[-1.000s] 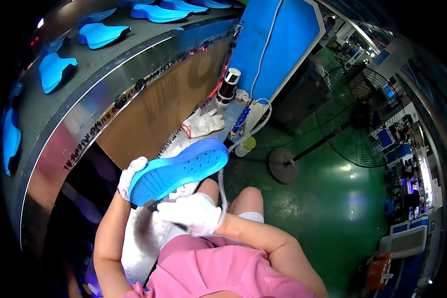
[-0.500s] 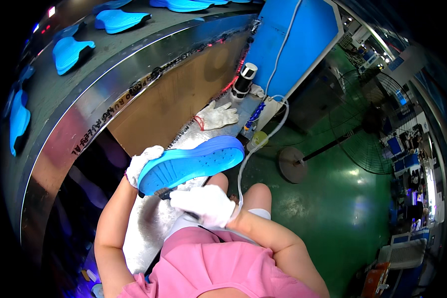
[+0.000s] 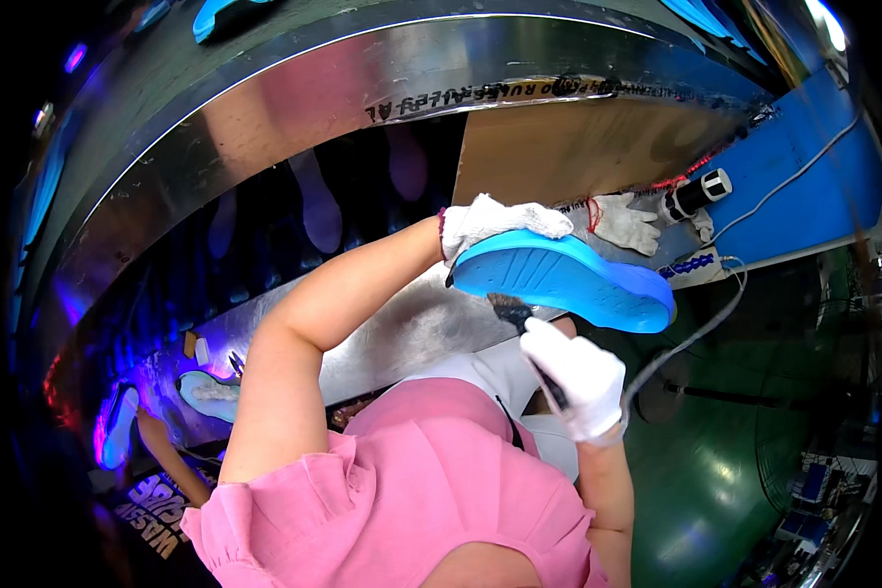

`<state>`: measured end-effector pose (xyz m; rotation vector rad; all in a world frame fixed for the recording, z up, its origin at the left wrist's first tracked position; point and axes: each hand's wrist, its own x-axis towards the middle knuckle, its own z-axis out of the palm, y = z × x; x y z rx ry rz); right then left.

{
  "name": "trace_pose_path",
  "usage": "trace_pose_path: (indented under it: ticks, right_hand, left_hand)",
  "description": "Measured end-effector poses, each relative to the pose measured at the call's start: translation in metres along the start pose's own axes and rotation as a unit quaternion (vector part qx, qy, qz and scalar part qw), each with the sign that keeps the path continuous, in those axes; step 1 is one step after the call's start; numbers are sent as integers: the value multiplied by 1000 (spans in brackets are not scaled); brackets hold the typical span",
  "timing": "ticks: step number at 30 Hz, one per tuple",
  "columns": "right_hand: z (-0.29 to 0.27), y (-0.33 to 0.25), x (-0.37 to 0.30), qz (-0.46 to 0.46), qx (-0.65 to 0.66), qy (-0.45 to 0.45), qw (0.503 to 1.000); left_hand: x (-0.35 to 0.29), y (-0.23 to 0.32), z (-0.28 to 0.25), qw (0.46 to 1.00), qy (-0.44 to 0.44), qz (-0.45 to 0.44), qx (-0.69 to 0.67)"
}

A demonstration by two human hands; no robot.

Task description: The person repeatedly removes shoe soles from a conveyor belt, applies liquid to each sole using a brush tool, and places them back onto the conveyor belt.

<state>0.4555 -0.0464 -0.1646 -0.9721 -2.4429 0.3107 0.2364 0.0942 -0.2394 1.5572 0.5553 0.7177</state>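
Observation:
A bright blue shoe sole point(image 3: 568, 279) is held up above the metal bench, its grooved inner face turned toward me. My left hand point(image 3: 505, 220), in a white knit glove, grips the sole along its upper left edge, with the fingers partly behind it. Below the sole, my right hand point(image 3: 576, 377), also gloved in white, is closed around the handle of a brush point(image 3: 511, 311). The brush's dark bristles are at the sole's lower left edge; whether they touch it I cannot tell.
A conveyor point(image 3: 294, 64) with blue soles curves past behind a metal rim. On the bench point(image 3: 402, 328) lie a spare glove point(image 3: 625, 223) and a black-and-white cylinder point(image 3: 698, 194). A white cable point(image 3: 691, 338) hangs at the right. Another person's arm point(image 3: 167, 456) is at lower left.
The view has swung left, bringing another person's arm and more bench into sight. The sole is tilted further, its right end lower. The brush stays near its lower left edge.

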Motion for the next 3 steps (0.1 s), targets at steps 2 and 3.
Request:
trace_pose_path:
  ticks: [2,3]
  right_hand:
    - [4,-3,-1,11,79,70,994]
    - [4,-5,-2,13,78,70,994]
  left_hand:
    - [-5,29,7,963,8,-210,-167]
    - [-1,11,0,967,17,-205,-149]
